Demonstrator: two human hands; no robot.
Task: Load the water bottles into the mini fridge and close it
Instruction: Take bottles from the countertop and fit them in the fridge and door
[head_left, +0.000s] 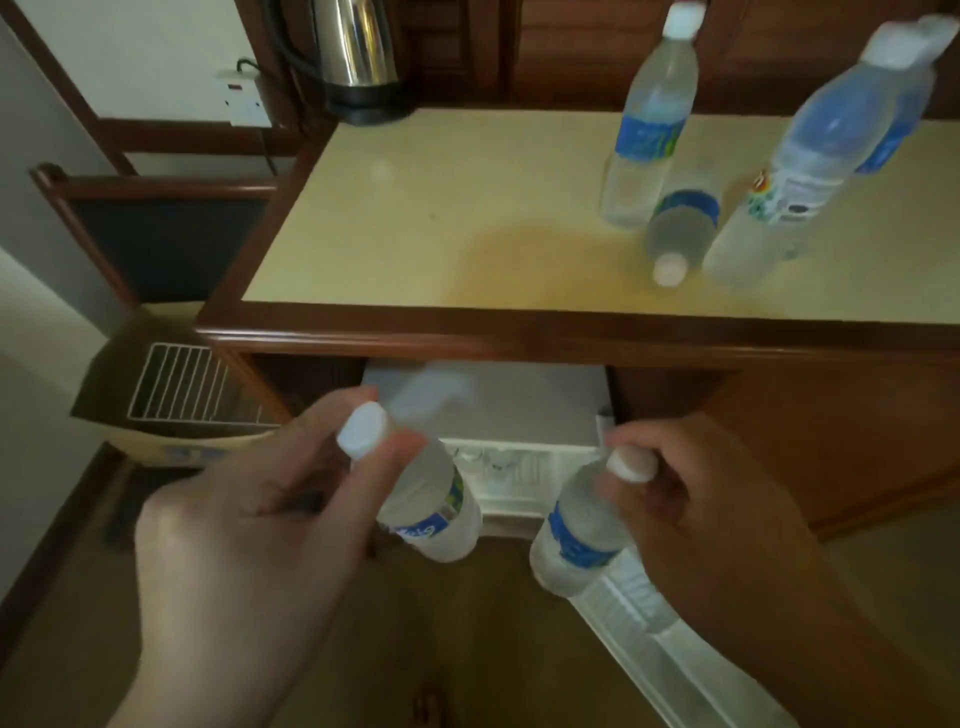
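Both hands pinch water bottles by the neck before the open mini fridge (519, 467): left hand (270, 519) one bottle (431, 504), right hand (691, 499) another (576, 530).

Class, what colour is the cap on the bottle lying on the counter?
White cap, head view.

1. A cream countertop (415, 218) with a dark wooden edge carried everything.
2. A steel kettle (358, 57) stood at its back left corner.
3. Upright water bottles (649, 130) and one lying bottle (678, 234) sat at right.
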